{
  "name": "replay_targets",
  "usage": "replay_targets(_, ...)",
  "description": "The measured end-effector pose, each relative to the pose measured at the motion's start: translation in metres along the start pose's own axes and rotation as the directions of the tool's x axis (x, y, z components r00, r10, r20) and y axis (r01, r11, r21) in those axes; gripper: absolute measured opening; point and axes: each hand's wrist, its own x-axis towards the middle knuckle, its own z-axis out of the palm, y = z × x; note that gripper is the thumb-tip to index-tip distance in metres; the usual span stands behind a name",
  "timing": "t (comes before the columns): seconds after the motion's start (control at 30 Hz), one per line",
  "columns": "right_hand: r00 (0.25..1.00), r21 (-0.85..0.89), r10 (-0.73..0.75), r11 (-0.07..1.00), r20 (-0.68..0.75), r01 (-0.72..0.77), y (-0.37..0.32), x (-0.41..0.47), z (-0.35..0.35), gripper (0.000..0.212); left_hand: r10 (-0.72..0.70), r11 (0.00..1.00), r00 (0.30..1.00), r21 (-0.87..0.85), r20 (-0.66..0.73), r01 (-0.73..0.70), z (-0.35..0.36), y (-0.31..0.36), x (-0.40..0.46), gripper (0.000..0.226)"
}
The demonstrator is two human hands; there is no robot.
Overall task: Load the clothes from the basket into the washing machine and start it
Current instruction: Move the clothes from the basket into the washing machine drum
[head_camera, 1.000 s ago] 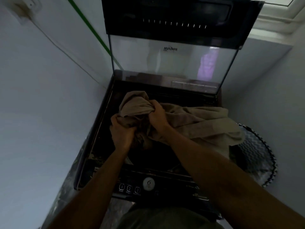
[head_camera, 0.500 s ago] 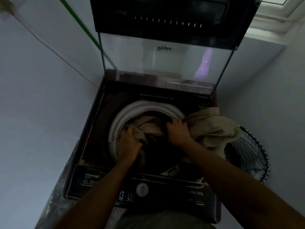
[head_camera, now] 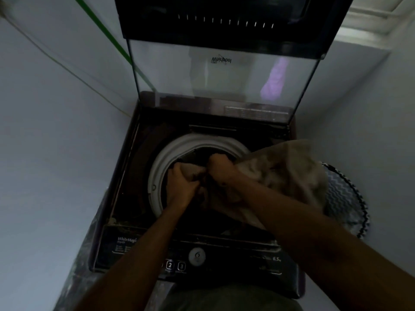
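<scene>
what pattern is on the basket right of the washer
Black-and-white zigzag weave on the basket, seen in the head view.

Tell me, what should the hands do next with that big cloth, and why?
Probably push the bunched part down into the drum. Both the left hand and the right hand grip the cloth over the drum's white rim, but much of it drapes over the washer's right edge toward the basket.

A cramped home laundry corner; a top-loading washing machine [head_camera: 195, 198] stands wedged between plain pale walls [head_camera: 56, 153], its glass lid [head_camera: 224, 81] raised; a patterned laundry basket [head_camera: 343, 198] sits beside it.
</scene>
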Motion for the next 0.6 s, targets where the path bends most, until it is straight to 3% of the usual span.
replay_targets(0.07, 0.996, 0.130, -0.014, 0.991, -0.090, 0.026, -0.014, 0.007, 0.018, 0.008, 0.042, 0.999, 0.996, 0.017, 0.082, -0.044, 0.004, -0.002, 0.010, 0.045)
replay_targets(0.1, 0.996, 0.145, -0.020, 0.989, -0.083, 0.032, -0.015, 0.010, 0.027, 0.007, 0.057, 0.998, 0.989, 0.034, 0.135, -0.062, 0.004, -0.003, 0.014, 0.053)
replay_targets(0.17, 0.999, 0.074, -0.033, 0.997, 0.033, 0.030, -0.010, 0.013, 0.039, 0.024, 0.085, 0.995, 0.965, 0.037, 0.247, -0.097, 0.001, -0.006, 0.014, 0.076)
replay_targets(0.27, 0.982, 0.042, -0.045, 0.998, 0.181, 0.038, -0.002, 0.009, 0.042, 0.029, 0.117, 0.990, 0.957, 0.042, 0.265, -0.133, -0.002, -0.016, 0.015, 0.077)
replay_targets(0.47, 0.994, 0.191, -0.090, 0.976, -0.062, 0.100, -0.001, 0.002, 0.029, 0.016, 0.119, 0.993, 0.968, -0.011, 0.221, -0.120, -0.007, 0.010, 0.011, 0.047)
replay_targets(0.6, 0.966, 0.198, -0.121, 0.966, -0.228, 0.167, 0.001, 0.000, 0.013, 0.020, 0.187, 0.982, 0.968, -0.035, 0.167, -0.183, -0.008, 0.032, 0.008, 0.035)
